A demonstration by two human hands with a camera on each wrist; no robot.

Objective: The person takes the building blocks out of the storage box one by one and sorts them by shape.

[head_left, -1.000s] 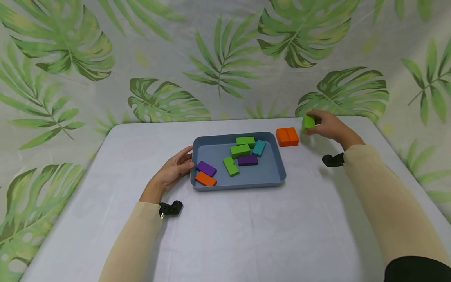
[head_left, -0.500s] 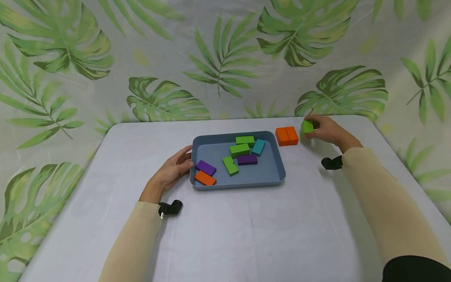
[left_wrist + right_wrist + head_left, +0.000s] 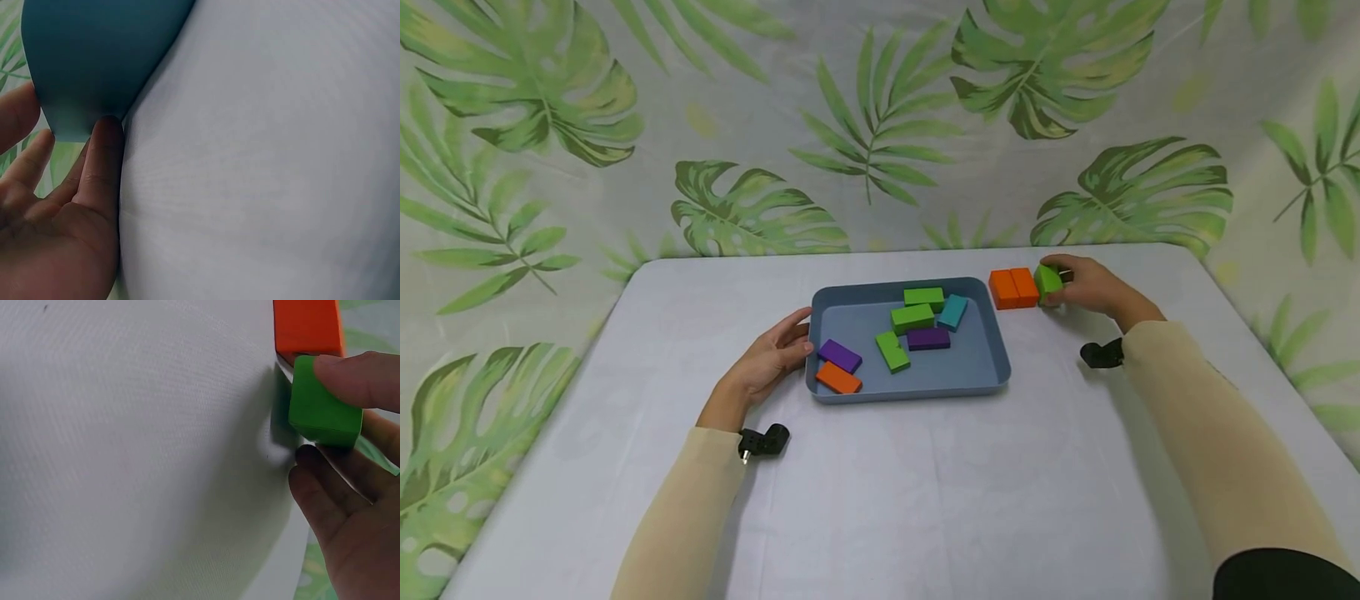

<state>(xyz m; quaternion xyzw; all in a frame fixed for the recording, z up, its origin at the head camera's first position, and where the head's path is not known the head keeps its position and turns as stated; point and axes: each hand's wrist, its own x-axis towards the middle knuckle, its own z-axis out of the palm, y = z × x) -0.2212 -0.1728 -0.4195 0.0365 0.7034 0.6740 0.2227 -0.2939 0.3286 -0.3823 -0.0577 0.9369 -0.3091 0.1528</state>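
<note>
Between thumb and fingers my right hand [image 3: 1093,287] pinches a green block [image 3: 1047,284], just right of two orange blocks [image 3: 1012,288] standing side by side. In the right wrist view the green block [image 3: 323,403] is slightly tilted, close to an orange block [image 3: 307,326]; whether they touch I cannot tell. At the left end of the blue-grey tray [image 3: 917,392], my left hand [image 3: 767,360] touches the wall with extended fingertips. The left wrist view shows those fingers [image 3: 100,165] against the tray's outside.
Inside the tray lie several green blocks [image 3: 892,352], two purple blocks [image 3: 928,338], a teal block [image 3: 952,312] and an orange block [image 3: 838,377]. A white cloth covers the table [image 3: 880,492]. Leaf-patterned fabric [image 3: 880,125] hangs behind its far edge.
My right hand has brought the green block left and slightly down, up beside the orange pair. The left hand stays at the tray, and the blocks in the tray have not moved.
</note>
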